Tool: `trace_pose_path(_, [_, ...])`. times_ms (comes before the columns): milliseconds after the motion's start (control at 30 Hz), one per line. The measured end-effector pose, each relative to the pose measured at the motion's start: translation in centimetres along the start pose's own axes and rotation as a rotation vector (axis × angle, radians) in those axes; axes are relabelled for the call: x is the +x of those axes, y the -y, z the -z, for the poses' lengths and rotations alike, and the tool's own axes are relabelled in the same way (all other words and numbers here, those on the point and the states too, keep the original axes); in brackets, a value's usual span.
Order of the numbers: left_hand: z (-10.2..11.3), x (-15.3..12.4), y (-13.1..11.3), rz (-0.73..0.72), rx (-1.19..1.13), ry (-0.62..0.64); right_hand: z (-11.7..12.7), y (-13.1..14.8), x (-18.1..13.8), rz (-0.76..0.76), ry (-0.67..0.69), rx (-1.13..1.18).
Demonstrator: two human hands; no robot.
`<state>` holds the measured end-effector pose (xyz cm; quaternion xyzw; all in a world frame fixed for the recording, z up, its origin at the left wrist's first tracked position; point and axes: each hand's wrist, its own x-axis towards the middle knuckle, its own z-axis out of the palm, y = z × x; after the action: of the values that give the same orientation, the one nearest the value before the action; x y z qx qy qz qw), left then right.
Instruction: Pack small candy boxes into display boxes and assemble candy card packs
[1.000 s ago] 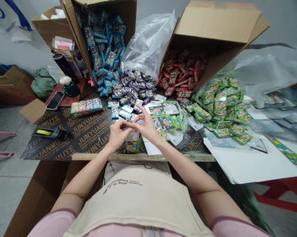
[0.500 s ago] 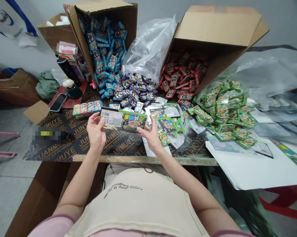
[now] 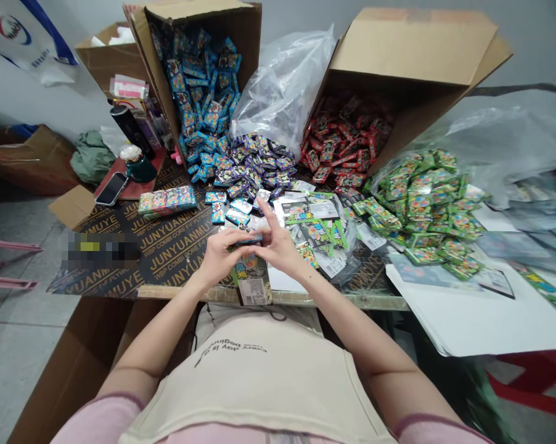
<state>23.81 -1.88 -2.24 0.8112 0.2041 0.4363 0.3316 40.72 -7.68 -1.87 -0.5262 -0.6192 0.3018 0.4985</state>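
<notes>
Loose blue packets [image 3: 204, 92], red packets [image 3: 347, 132], a green heap [image 3: 421, 197] and a purple heap [image 3: 253, 163] crowd the table's [image 3: 167, 253] far edge. One filled row [image 3: 167, 200] lies near its left edge. At the near edge, left hand [image 3: 216, 259] and right hand [image 3: 280, 246] pinch the top of a long pack [image 3: 250, 277].

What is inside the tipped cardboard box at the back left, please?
Blue packets fill the cardboard box and spill onto the table. Whatever lies beneath them is covered.
</notes>
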Motion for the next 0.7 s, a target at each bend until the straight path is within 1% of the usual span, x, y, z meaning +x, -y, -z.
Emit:
trace_pose_path(67, [-0.3, 0.0, 0.4, 0.081, -0.026, 0.04, 0.2, -0.3, -0.1, -0.02, 0.003, -0.002])
trace_pose_path(200, [-1.2, -1.3, 2.2, 0.311, -0.04, 0.142, 0.7, -1.2, -0.7, -0.046, 0.001, 0.01])
trace_pose_path(233, [-1.4, -1.6, 2.5, 0.355, -0.063, 0.152, 0.7, -1.4, -0.9, -0.049, -0.015, 0.011])
trace_pose_path(300, [-1.7, -2.1, 2.6, 0.404, -0.129, 0.11, 0.3, -1.6, -1.0, -0.057, -0.066, 0.042])
trace_pose_path(367, [-1.6, -2.1, 2.0, 0.379, -0.164, 0.012, 0.1, -1.6, -0.9, -0.055, -0.138, 0.101])
trace_pose_path(433, [-1.0, -1.7, 1.1, 0.281, -0.128, -0.072, 0.2, -1.3, -0.4, -0.026, -0.229, 0.142])
trace_pose_path(467, [-0.6, -1.3, 0.6, 0.216, -0.093, -0.093, 0.5, -1.0, -0.2, -0.001, -0.281, 0.137])
trace_pose_path(533, [0.0, -0.7, 0.1, 0.09, -0.025, -0.108, 1.3, -0.3, 0.4, 0.048, -0.4, 0.057])
trace_pose_path(600, [0.1, -0.6, 0.4, -0.002, 0.016, -0.088, 2.1, 0.4, 0.6, 0.079, -0.511, -0.071])
trace_pose_path(633, [0.0, -0.6, 0.8, -0.026, 0.026, -0.083, 2.5, 0.7, 0.6, 0.087, -0.55, -0.127])
trace_pose_path(700, [-0.3, -1.0, 1.8, -0.033, 0.047, -0.107, 3.0, 1.3, 0.4, 0.096, -0.586, -0.195])
